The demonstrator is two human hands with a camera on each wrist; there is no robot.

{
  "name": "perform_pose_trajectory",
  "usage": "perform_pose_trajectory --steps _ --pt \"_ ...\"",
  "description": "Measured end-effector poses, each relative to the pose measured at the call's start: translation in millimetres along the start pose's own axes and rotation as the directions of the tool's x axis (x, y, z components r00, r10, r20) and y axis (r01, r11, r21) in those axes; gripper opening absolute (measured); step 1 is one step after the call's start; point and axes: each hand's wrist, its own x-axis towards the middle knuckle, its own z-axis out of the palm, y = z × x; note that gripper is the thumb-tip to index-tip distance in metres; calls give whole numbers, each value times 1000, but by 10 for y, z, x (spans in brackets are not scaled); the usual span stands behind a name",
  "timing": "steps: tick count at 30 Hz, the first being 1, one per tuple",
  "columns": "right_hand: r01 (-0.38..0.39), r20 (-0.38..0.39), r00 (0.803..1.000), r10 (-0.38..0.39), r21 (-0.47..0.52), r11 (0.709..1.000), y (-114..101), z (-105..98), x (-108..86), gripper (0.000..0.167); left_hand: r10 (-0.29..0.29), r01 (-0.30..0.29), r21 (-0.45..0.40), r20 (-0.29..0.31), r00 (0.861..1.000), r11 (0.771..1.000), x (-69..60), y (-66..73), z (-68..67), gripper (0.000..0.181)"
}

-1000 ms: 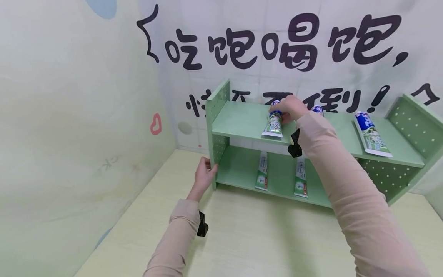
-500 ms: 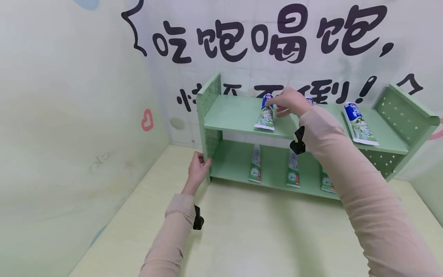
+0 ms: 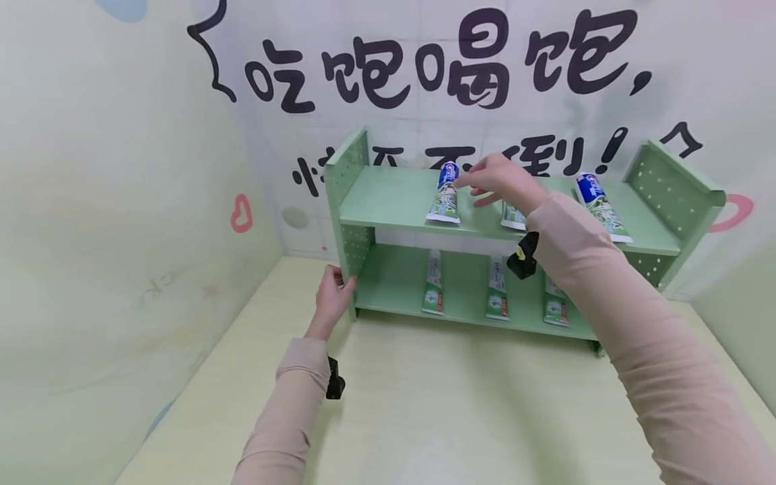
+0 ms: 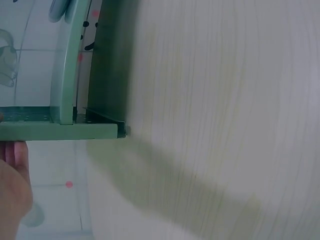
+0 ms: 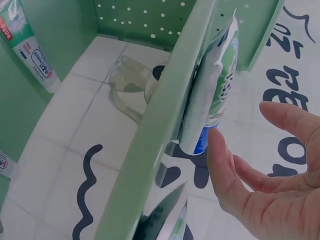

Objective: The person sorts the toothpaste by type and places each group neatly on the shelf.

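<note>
A green two-tier shelf [image 3: 388, 217] stands against the back wall. My left hand [image 3: 332, 296] grips its left side panel low down, thumb at the front edge and fingers on the outer face; the left wrist view shows those fingers [image 4: 19, 156] against the panel. On the upper tier lies a blue-and-green toothpaste tube [image 3: 447, 195], crimped end to the front. Just right of it hovers my right hand [image 3: 506, 180], fingers spread and holding nothing. Whether a fingertip touches the tube [image 5: 225, 85] I cannot tell. My right hand partly hides a second such tube [image 3: 513, 217].
Another blue-and-green tube [image 3: 600, 205] lies toward the upper tier's right. Below, the lower tier carries a row of white-and-green toothpaste tubes [image 3: 497, 296], the rightmost partly behind my right sleeve [image 3: 606, 269]. A pale tabletop [image 3: 424, 391] extends in front; a lettered wall [image 3: 400, 121] rises behind.
My right hand has let go of the left upper toothpaste tube and drawn slightly right of it. The left hand keeps its grip on the panel. The head view has shifted, so everything sits further left.
</note>
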Motion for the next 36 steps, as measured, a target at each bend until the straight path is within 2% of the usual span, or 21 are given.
perform_pose_trajectory --steps 3,10,17,28,36 --pt "-14 2 1000 14 -6 1000 30 -16 -67 63 4 -4 4 6 1000 1000 5 -8 3 33" --pt "-8 24 1000 8 -29 1000 127 -18 -241 61 -27 27 14 -2 1000 1000 -17 -38 -2 35" --pt "44 35 998 -43 -26 999 282 -73 -478 61 -15 15 44 3 1000 999 19 4 6 36" --pt "144 15 989 -144 -30 989 674 -152 -812 58 -5 4 53 15 1000 999 28 58 -52 42" --pt "116 -20 993 -117 -36 993 942 -179 -991 58 -6 6 33 2 1000 999 -11 47 -13 44"
